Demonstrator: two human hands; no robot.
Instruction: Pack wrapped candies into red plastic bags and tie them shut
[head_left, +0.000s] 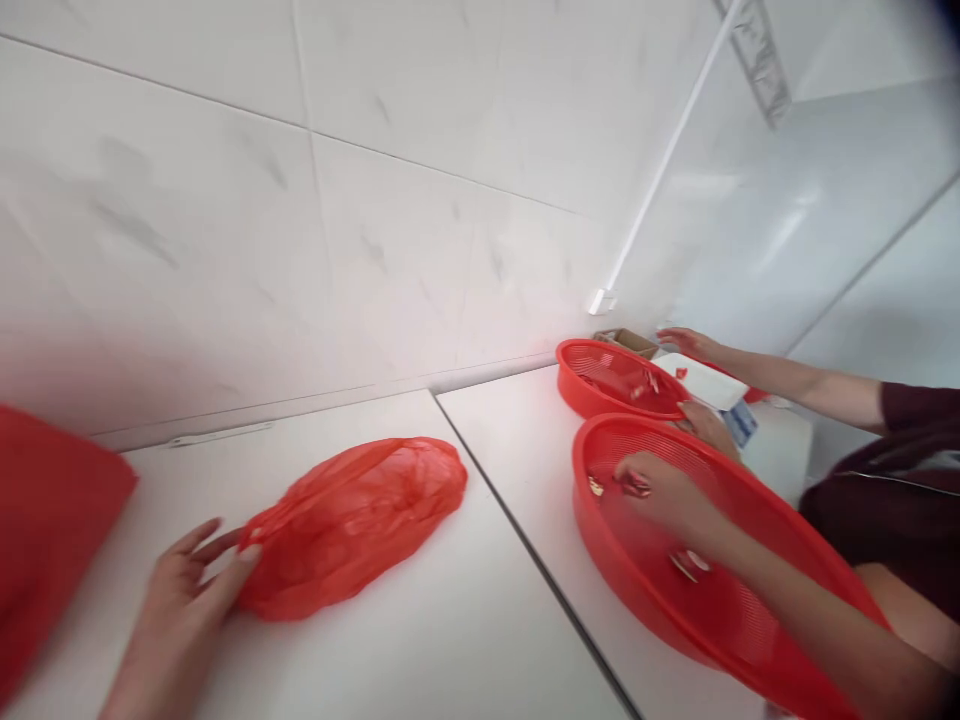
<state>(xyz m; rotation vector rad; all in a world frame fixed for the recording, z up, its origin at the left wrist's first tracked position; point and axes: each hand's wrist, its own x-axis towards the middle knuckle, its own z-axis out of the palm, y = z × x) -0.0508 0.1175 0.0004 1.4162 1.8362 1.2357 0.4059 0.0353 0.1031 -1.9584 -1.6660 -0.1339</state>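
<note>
My left hand [199,570] pinches the near left end of a thin, crumpled red plastic bag [367,520] lying on the white tabletop. Inside a large red plastic basket [600,540] at the right, my right hand [660,490] has its fingers curled around small, shiny red-wrapped pieces [636,485], too blurred to name exactly. Beneath that hand and forearm, a few more small pieces [688,566] rest on the basket's floor. One pale piece [595,485] sits by its left wall.
Behind it stands a second red basket [577,395] with small pieces inside. A co-worker in a dark top [862,480] reaches over a white tray [701,382] beside a cardboard box [626,341]. A red object [52,530] fills the left edge. A tiled wall [375,200] bounds the table.
</note>
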